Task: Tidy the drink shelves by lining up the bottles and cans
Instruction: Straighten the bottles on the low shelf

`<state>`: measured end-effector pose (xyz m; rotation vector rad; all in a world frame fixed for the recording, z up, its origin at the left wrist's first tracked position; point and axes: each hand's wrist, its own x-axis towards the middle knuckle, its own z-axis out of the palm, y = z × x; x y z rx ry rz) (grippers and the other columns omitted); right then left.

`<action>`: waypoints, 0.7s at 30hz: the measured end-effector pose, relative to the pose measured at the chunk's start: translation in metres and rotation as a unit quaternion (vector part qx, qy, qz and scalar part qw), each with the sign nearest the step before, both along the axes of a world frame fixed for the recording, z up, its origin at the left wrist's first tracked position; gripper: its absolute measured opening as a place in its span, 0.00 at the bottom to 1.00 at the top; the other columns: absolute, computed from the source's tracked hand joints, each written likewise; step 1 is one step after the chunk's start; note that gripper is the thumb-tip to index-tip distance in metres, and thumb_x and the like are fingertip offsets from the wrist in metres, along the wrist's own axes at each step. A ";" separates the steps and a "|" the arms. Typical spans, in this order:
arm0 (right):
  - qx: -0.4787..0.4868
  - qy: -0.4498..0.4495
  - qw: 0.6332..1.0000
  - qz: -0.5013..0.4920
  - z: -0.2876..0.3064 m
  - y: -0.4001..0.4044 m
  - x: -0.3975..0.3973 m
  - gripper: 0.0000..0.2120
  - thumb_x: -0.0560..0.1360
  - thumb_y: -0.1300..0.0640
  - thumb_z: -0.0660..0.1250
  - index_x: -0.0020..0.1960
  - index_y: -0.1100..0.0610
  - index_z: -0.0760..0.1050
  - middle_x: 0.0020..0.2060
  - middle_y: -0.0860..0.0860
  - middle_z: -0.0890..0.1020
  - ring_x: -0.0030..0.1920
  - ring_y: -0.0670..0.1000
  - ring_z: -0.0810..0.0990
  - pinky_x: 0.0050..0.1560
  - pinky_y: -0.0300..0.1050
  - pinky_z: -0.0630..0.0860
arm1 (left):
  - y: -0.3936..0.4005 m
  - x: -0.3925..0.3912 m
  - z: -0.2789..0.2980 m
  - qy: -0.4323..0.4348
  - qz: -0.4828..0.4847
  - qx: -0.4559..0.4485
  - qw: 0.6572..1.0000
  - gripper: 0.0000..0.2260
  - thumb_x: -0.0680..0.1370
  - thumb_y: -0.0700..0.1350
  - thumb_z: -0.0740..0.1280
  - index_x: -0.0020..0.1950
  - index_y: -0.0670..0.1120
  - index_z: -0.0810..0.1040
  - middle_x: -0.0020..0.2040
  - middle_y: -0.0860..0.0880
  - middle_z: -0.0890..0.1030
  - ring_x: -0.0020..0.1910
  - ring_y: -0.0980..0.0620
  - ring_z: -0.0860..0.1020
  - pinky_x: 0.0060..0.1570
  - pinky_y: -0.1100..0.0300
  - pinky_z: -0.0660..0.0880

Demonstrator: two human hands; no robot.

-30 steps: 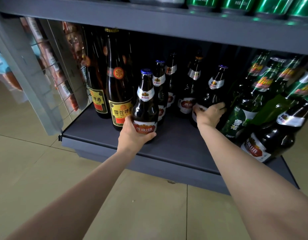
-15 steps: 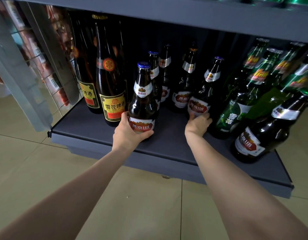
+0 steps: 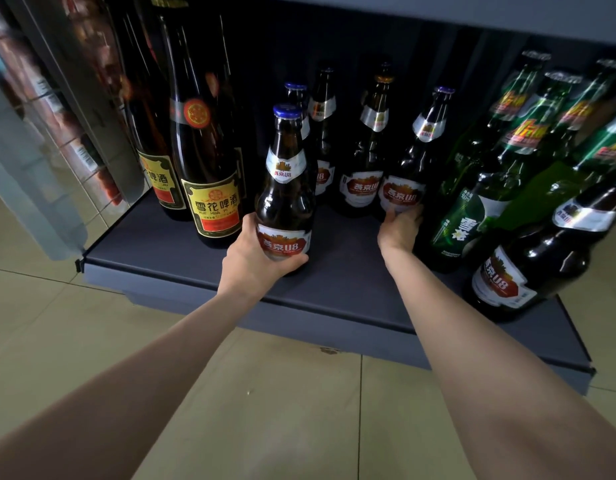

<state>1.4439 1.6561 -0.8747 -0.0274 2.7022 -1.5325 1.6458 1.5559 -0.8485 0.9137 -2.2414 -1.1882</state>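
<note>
Head view: the left hand clamps the base of a brown bottle near the shelf front; the right hand curls round a second bottle farther back, right. Next, likely, drawing that one forward level.

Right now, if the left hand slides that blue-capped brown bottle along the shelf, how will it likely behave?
The blue-capped bottle looks like glass, so probably rigid and breakable. Tall and narrow, it could tip if pushed high; the left hand grips low, which should steady it. It looks full, so likely heavy.
</note>
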 end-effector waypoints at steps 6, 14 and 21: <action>-0.001 -0.002 0.998 -0.057 0.003 -0.005 0.007 0.25 0.81 0.61 0.54 0.74 0.66 0.50 0.72 0.64 0.58 0.72 0.60 0.60 0.68 0.47 0.58 | -0.001 -0.004 -0.004 0.005 -0.018 0.001 1.000 0.33 0.65 0.52 0.77 0.64 0.50 0.64 0.52 0.57 0.74 0.54 0.55 0.74 0.59 0.56 0.72; 0.035 0.169 0.982 0.079 -0.008 0.014 0.044 0.21 0.76 0.71 0.56 0.68 0.69 0.61 0.64 0.65 0.67 0.64 0.62 0.69 0.64 0.44 0.63 | -0.034 0.003 -0.008 -0.072 -0.133 0.061 0.987 0.42 0.65 0.49 0.77 0.73 0.52 0.58 0.61 0.56 0.75 0.62 0.56 0.73 0.65 0.56 0.68; 0.043 0.126 0.981 0.139 -0.002 0.032 0.051 0.23 0.78 0.69 0.56 0.72 0.63 0.58 0.68 0.60 0.65 0.66 0.57 0.68 0.59 0.35 0.62 | -0.024 -0.005 -0.007 -0.060 -0.139 0.049 0.987 0.40 0.65 0.46 0.78 0.72 0.50 0.62 0.61 0.52 0.77 0.61 0.54 0.75 0.63 0.57 0.71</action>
